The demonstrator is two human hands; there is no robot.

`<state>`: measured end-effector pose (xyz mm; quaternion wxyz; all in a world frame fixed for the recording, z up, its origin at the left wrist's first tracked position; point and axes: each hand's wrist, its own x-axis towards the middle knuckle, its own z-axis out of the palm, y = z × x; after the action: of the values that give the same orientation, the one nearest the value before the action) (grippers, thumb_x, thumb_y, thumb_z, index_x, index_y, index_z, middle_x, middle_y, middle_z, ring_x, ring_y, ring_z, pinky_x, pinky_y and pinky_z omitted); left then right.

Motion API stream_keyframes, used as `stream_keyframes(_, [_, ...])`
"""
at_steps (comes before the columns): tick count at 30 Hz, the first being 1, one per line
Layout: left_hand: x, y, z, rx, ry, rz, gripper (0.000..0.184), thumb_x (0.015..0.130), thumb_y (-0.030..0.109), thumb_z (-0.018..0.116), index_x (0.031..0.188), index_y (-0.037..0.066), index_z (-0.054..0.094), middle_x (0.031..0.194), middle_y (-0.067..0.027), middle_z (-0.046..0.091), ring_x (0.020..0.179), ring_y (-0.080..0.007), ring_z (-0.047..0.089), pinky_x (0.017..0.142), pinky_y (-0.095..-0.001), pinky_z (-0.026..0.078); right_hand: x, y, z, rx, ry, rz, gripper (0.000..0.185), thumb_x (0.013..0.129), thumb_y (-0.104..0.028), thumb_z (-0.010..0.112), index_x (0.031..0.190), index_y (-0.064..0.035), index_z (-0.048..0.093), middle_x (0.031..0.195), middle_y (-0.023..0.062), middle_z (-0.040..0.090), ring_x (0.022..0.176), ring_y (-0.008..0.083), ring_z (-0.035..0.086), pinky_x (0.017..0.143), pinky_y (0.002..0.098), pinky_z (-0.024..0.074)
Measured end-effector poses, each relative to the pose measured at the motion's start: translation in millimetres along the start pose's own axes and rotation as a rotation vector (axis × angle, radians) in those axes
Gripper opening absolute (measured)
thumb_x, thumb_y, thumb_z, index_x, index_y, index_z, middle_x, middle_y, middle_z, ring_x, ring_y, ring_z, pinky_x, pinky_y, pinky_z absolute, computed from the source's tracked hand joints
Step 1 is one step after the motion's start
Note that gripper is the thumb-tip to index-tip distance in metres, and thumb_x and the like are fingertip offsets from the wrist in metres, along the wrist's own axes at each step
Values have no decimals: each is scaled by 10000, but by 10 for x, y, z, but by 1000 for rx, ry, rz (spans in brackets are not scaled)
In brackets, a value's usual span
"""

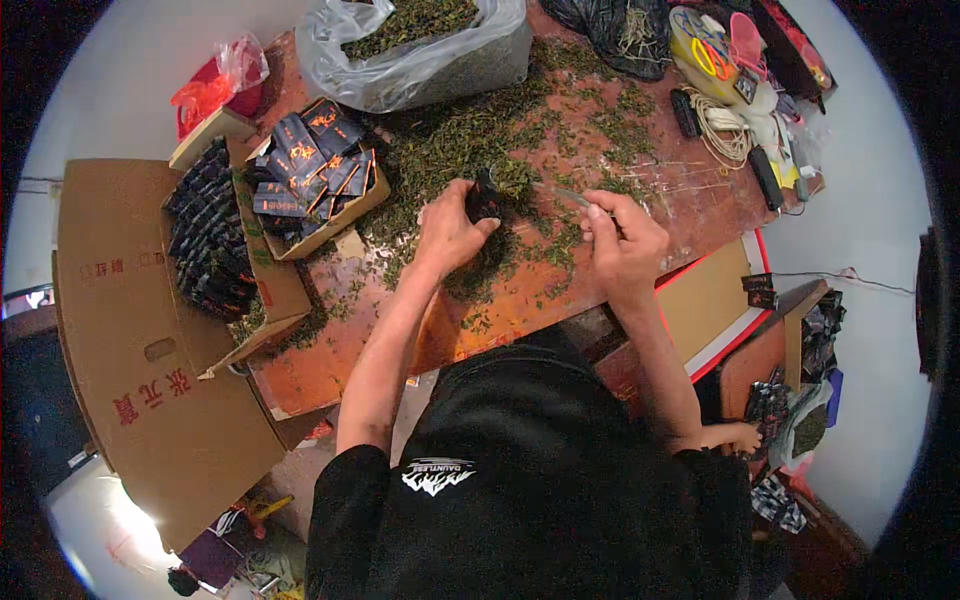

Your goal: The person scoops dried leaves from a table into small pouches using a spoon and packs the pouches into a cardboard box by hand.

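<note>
My left hand (452, 228) is wrapped round a small black packet (484, 200), which stands at the edge of a heap of dried green leaves (430, 150). In my right hand (622, 238) is the end of a thin metal spoon (565, 194). Its far end reaches left to a clump of leaves (514, 180) at the packet's mouth. How deep the spoon goes is hidden by the leaves. Both hands are over the reddish-brown table (510, 332).
Left are a box of flat black packets (300, 160) and a large carton (150, 340) with more packets. A clear bag of leaves (415, 60) stands behind the heap. Rope (722, 130) lies back right. Another person's hand (742, 437) is at lower right.
</note>
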<state>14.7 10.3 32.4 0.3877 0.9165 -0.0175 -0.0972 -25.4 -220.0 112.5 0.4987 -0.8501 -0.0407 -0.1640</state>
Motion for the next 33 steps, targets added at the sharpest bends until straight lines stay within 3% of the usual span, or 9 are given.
stream_keyframes(5, [29, 14, -3, -10, -54, -38, 758, 767, 315, 846, 1357, -29, 519, 1264, -296, 644, 1195, -428, 627, 1025, -471, 498, 53, -118, -29, -210, -30, -270, 209, 819, 61, 641, 1010, 4, 704, 865, 168, 691, 768, 331, 688, 674, 387, 542])
stream_keyframes(8, [36, 15, 9, -3, -46, -26, 767, 769, 314, 849, 1365, -34, 514, 1288, -295, 636, 1213, -430, 618, 1035, -468, 494, 59, -150, -14, -242, -61, -313, 231, 792, 62, 635, 1010, 11, 693, 894, 169, 696, 805, 345, 686, 707, 400, 552])
stream_keyframes(14, [55, 17, 21, -36, -52, -42, 754, 767, 310, 852, 1354, -28, 520, 1295, -290, 634, 1218, -430, 615, 1043, -462, 489, 111, -149, -3, -278, -88, -428, 249, 796, 73, 637, 1023, 1, 709, 899, 169, 685, 794, 340, 674, 699, 387, 539])
stream_keyframes(17, [56, 23, 23, -38, -41, -40, 745, 769, 312, 851, 1348, -25, 524, 1283, -287, 640, 1214, -427, 618, 1043, -459, 488, 112, -149, -13, -337, -112, -479, 341, 701, 59, 604, 1030, 5, 677, 924, 155, 696, 856, 333, 685, 748, 404, 570])
stream_keyframes(33, [46, 12, 16, -12, -31, -24, 718, 775, 318, 837, 1319, -33, 527, 1216, -284, 665, 1160, -438, 636, 987, -478, 505, 146, -134, -13, -401, -147, -605, 362, 688, 25, 588, 1039, 8, 678, 936, 129, 692, 848, 296, 677, 724, 376, 574])
